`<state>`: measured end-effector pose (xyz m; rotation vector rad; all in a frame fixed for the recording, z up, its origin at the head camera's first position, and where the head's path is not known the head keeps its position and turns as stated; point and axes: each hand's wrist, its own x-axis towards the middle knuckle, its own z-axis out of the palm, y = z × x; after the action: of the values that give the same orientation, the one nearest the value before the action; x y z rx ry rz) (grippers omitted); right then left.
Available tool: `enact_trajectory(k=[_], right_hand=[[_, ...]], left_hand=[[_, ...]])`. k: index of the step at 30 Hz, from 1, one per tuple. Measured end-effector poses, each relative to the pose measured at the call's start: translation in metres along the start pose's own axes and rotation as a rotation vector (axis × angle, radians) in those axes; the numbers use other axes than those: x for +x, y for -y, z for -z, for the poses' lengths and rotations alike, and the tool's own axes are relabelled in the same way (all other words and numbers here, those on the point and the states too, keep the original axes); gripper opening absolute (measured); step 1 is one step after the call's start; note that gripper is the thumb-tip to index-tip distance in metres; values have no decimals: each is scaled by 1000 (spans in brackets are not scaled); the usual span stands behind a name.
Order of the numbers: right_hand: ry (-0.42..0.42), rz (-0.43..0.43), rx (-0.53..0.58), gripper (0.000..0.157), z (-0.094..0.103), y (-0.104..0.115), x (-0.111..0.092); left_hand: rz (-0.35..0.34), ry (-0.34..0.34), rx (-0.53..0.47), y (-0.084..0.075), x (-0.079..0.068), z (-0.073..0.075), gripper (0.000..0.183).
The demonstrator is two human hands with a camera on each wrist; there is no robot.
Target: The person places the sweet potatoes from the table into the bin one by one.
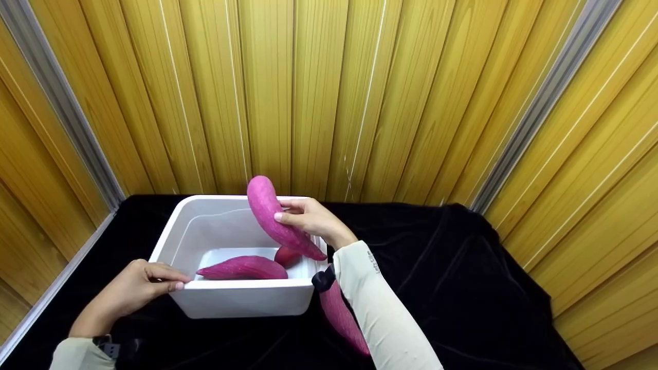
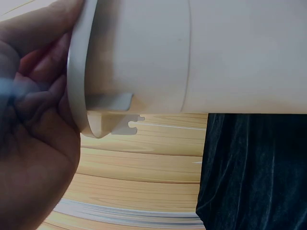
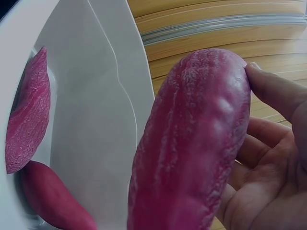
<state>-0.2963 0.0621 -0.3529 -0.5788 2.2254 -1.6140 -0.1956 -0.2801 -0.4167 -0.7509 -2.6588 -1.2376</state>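
A pink sweet potato (image 1: 264, 205) is held over the right side of a white plastic bin (image 1: 247, 299). My right hand (image 1: 316, 221) grips it between thumb and fingers, and its blunt end fills the middle of the right wrist view (image 3: 192, 124). At the bin's near left corner, my left hand (image 1: 134, 285) pinches the rim, thumb on one side and fingers on the other. Inside the bin lie a curved sweet potato (image 1: 245, 268) and a smaller, redder one (image 1: 287, 256), end to end in the right wrist view.
Another pink sweet potato (image 1: 339, 316) lies on the black cloth (image 1: 437, 277) right of the bin, partly hidden by my right forearm. Yellow wood-pattern panels (image 1: 318, 103) stand behind and along both sides, with grey metal strips (image 1: 545, 103) in the corners.
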Motion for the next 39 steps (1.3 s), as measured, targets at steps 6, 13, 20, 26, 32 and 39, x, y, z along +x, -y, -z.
enact_trajectory(k=[6,13,20,26,32,39], right_hand=[[-1,16,-7,48,0,-1,1],[-4,17,-16,46,-1,-5,2],[-8,-5,22,48,0,-5,0],[-10,-21,58,48,1,-7,0],[-25,-28,37,48,2,-8,1],[-41,-76,70,53,1,-8,-1]], left_hand=[[14,6,8,-1,0,1,8],[32,22,28,-2,0,1,8],[52,27,58,-4,3,1,8],[57,23,100,-8,5,1,7],[55,12,114,-8,5,2,6],[46,7,95,-6,3,2,6]])
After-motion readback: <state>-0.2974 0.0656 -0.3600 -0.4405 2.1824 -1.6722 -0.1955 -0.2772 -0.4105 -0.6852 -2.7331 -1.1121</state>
